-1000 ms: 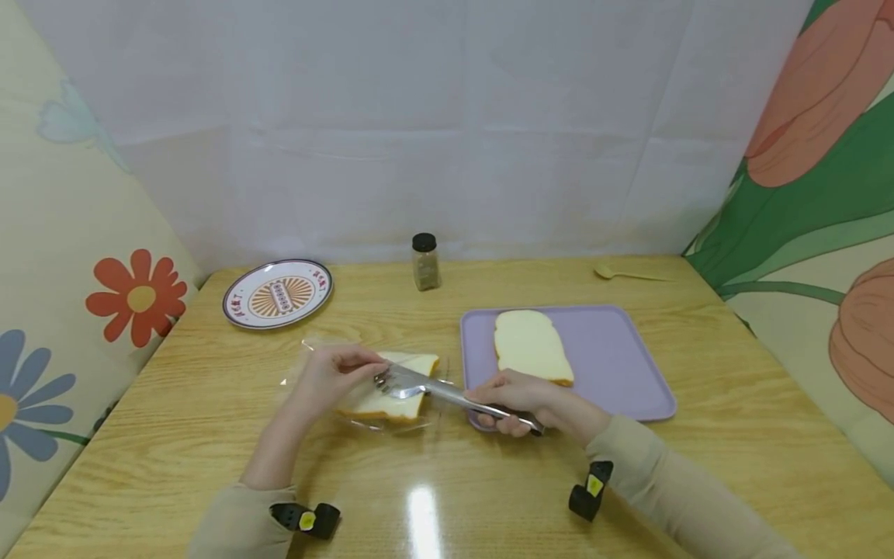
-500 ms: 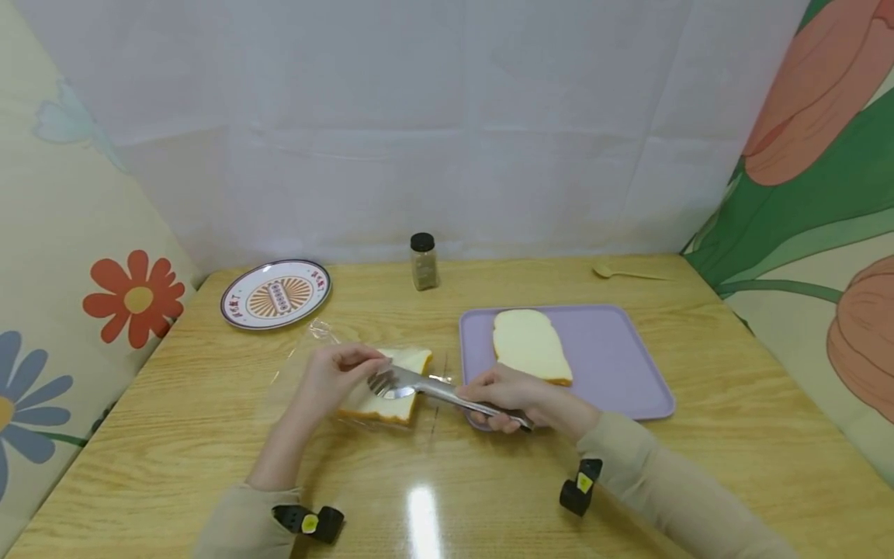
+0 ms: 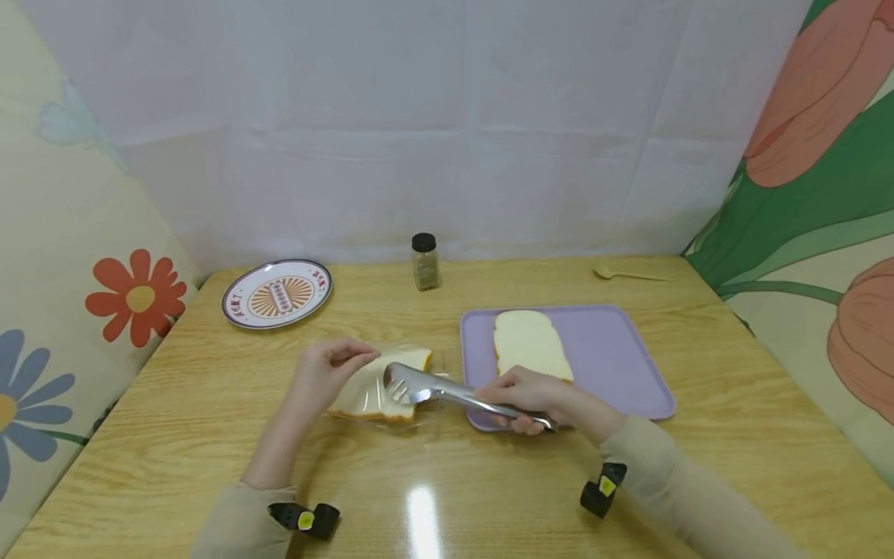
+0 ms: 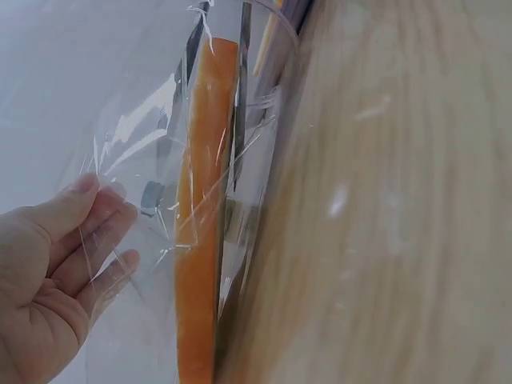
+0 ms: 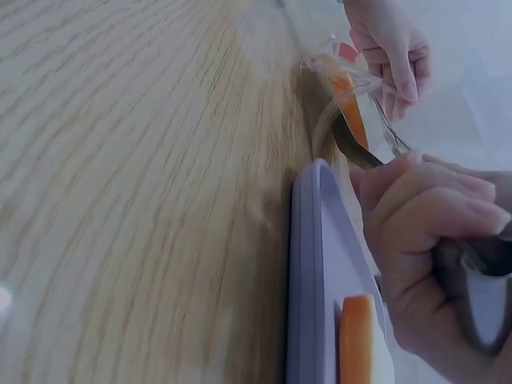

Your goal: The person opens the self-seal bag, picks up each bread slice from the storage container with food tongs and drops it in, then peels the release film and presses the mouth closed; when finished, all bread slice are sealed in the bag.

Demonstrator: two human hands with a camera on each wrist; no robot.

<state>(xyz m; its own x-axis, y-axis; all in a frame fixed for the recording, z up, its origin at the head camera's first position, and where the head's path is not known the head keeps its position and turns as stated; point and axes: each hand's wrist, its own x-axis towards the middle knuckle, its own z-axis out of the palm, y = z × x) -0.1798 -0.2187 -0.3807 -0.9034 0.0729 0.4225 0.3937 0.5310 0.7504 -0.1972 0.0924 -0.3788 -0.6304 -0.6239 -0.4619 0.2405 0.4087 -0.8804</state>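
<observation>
My right hand (image 3: 525,392) grips metal tongs (image 3: 457,392) by the handle end. Their head lies over a bread slice (image 3: 359,392) at centre left. In the left wrist view, one tong arm runs along each side of the slice's orange crust (image 4: 198,280). A clear plastic bag (image 4: 140,132) surrounds this slice. My left hand (image 3: 323,376) pinches the bag's film between thumb and fingertips, just left of the tong head. A second bread slice (image 3: 532,341) lies on a purple tray (image 3: 615,373), partly behind my right hand.
A printed plate (image 3: 279,295) sits at the back left of the wooden table (image 3: 209,435). Behind the bag stands a spice jar (image 3: 425,264) with a black lid. A yellowish spoon (image 3: 628,275) lies at the back right. A white cloth hangs behind the table.
The tongs and my right hand have shifted slightly right. My left fingers have moved a little left, away from the tong head, and the film now stretches over the slice.
</observation>
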